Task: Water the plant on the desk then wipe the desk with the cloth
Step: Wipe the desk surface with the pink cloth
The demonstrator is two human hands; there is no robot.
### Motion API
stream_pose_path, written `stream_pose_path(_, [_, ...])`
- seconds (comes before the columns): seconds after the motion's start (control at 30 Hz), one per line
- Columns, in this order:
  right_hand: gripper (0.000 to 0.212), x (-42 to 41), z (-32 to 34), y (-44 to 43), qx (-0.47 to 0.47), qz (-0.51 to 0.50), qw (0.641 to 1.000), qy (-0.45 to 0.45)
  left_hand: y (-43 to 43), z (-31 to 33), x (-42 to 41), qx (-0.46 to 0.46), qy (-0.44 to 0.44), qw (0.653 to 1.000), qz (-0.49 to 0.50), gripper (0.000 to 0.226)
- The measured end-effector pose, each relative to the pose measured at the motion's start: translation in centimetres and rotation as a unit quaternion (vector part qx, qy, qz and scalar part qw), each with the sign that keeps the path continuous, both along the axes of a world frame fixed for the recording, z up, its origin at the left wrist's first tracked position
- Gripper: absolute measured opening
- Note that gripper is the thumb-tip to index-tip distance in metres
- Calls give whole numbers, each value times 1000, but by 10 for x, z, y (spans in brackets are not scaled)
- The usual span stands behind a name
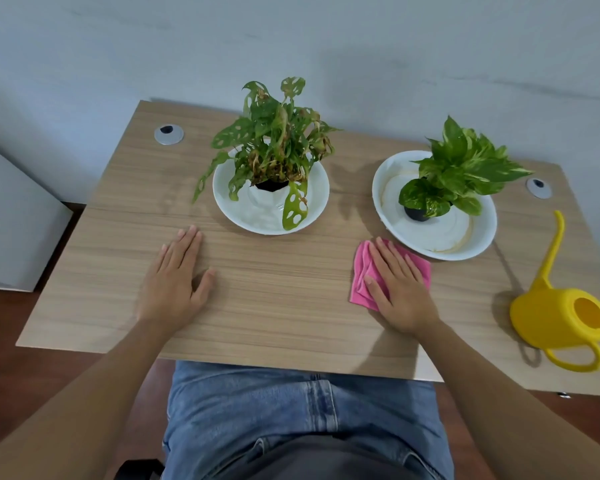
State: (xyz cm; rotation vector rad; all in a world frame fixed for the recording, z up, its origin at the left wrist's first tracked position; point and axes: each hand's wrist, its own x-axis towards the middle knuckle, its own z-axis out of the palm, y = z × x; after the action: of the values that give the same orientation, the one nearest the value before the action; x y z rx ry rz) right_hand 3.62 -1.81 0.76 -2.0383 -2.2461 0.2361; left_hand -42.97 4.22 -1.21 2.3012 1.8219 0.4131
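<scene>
Cloth (361,271) lay under my right hand (400,289), palm flat and fingers spread to press it to the desk (274,306) near the right plant (465,168) for wiping, while my left hand (174,282) rested open, bracing.

My right hand (397,287) lay flat over the crumpled pink cloth (361,271), so most of its middle was hidden and only the left and far edges showed. The small black pot (417,213) of the variegated green plant (465,168) sat mostly under its own leaves (only the near side was visible). The holed-leaf plant (274,143) likewise covered the top of its faceted white pot (264,197). Both my forearms ran off the bottom edge, and the pale grey cabinet (11,223) was cut by the left edge. What filled the dark hole of the round silver cable grommet (168,134) was too small to tell.
</scene>
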Motion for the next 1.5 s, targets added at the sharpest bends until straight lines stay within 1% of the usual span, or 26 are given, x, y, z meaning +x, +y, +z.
stream_pose_path(0.23, [68, -8, 0, 6, -1, 3, 999, -34, 1, -1, 0, 3, 6, 1000, 6, 78])
stream_pose_path(0.4, [68, -36, 0, 39, -3, 16, 999, -37, 1, 1, 2, -1, 4, 1000, 5, 77])
stream_pose_path(0.53, [68, -67, -1, 53, -13, 61, 998, -30, 0, 2, 4, -3, 13, 1000, 1, 79])
stream_pose_path(0.73, [68, -126, -3, 47, -23, 158, 987, -32, 1, 2, 0, -6, 15, 1000, 1, 79])
stream_pose_path(0.87, [70, -170, -4, 49, -25, 186, 982, -24, 4, 0, -3, -25, 8, 1000, -6, 78])
stream_pose_path(0.93, [70, -190, -5, 52, -22, 191, 981, -22, 5, 1, -7, -39, 1, 999, -22, 76])
stream_pose_path(1.03, [71, -220, -7, 60, -17, 199, 980, -19, 4, 5, -22, -34, 11, 999, -29, 74])
stream_pose_path(1.1, [71, -238, -9, 64, -17, 200, 979, -19, 3, 7, -39, -38, 16, 999, -3, 75])
stream_pose_path(1.2, [72, -265, -10, 68, -10, 197, 980, -16, 4, 7, -75, -49, 0, 998, 43, 79])
stream_pose_path(1.3, [73, -291, -11, 70, -13, 192, 981, -15, -1, 4, -105, -50, -1, 998, 33, 76])
stream_pose_path(1.37, [74, -306, -11, 72, -12, 183, 983, -8, -6, 2, -110, -44, -6, 999, 22, 72])
stream_pose_path(1.5, [73, -337, -9, 72, -8, 174, 985, 8, -7, 0, -108, -27, -2, 999, 34, 66])
